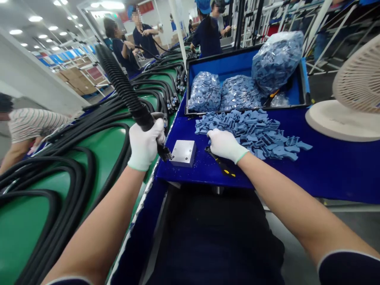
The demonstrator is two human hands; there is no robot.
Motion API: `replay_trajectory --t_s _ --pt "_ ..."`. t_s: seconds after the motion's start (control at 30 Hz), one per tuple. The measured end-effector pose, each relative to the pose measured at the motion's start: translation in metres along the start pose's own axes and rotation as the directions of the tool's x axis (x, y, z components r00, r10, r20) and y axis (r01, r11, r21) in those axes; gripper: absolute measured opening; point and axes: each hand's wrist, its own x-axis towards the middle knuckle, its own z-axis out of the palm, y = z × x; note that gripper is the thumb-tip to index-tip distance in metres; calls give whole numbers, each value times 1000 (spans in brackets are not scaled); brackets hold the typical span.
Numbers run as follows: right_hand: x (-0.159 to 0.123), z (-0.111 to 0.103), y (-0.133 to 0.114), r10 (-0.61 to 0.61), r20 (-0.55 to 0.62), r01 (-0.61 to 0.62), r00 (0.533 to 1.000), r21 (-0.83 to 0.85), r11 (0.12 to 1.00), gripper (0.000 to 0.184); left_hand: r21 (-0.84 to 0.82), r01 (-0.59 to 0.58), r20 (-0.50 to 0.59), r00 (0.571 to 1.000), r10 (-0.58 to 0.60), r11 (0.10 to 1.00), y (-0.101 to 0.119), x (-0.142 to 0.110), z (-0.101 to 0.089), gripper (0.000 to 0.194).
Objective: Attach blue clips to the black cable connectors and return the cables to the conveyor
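Blue bench, three bags of likely rubber parts; left hand grips hose.

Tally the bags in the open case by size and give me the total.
Large bags of blue parts: 3
Small plastic bag: 1
Total: 4

The camera rode on the person's head — facing forward and down. It looked from close above the left hand and right hand onto the blue counter, the workshop receding beyond.
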Motion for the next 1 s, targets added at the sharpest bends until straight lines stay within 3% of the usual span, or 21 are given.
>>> replay_trajectory --t_s 0.13,0.33,0.6,0.7,0.77,0.87,1.0 --pt "-10 2 7 -51 14 52 999 -37 998 36 22 -62 21 998 62 998 -16 14 5 23" --pt "-3 8 15 -76 -47 77 996 37 996 27 5 -109 14 994 109 994 -26 16 0 22" --pt "3 8 15 -73 -202 152 977 408 900 30 138 -91 6 996 91 986 -33 14 9 18" --pt "-1 -5 5 -5 -220 134 976 577 806 25 316 -174 -59 978 202 933 -30 7 18 18" --pt "-4 -13 -4 -7 -209 144 978 648 748 23 373 -214 -42 968 247 903 -29 5 19 19" --pt "-9 -19 -17 -74 -178 178 981 683 708 23 211 -134 10 991 134 968 -35 9 8 19" --pt "-14 -15 -23 -72 -118 136 990 738 661 20 -80 -26 -19 1000 25 996 -47 15 -10 23"
